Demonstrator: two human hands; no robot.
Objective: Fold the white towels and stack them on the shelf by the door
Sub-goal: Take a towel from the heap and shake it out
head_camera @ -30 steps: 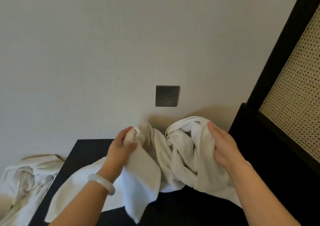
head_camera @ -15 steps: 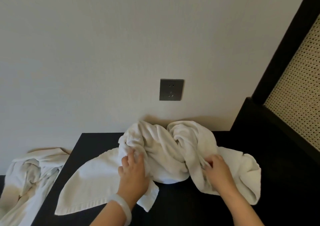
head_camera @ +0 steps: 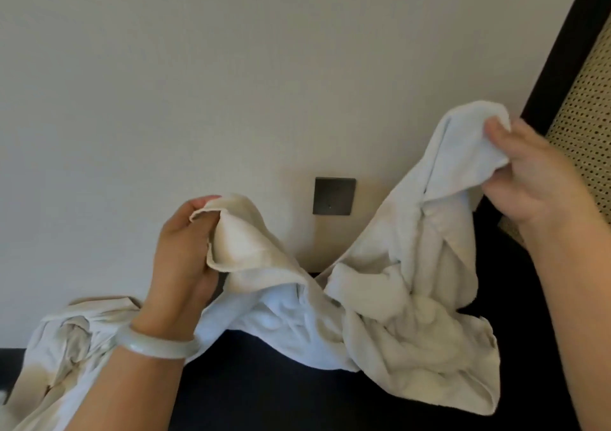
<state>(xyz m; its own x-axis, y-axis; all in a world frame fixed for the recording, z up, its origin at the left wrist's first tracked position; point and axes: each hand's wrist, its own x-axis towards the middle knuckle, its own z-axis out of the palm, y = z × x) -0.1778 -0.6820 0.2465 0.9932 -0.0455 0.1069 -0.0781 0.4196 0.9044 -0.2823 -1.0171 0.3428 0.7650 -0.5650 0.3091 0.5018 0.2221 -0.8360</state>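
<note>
Head view: the left hand [head_camera: 180,252] grips one end of the white towel [head_camera: 396,315], and the right hand [head_camera: 542,179] pinches the other end higher up. The towel's twisted middle sags onto the dark table [head_camera: 264,381] near its back edge. A second crumpled towel [head_camera: 66,341] lies past the table's left edge.

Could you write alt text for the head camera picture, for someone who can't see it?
A person's left hand and right hand each grip an end of a twisted white towel, holding it up over a dark tabletop. Behind is a pale wall with a grey socket plate; another crumpled white cloth lies at the left.
</note>
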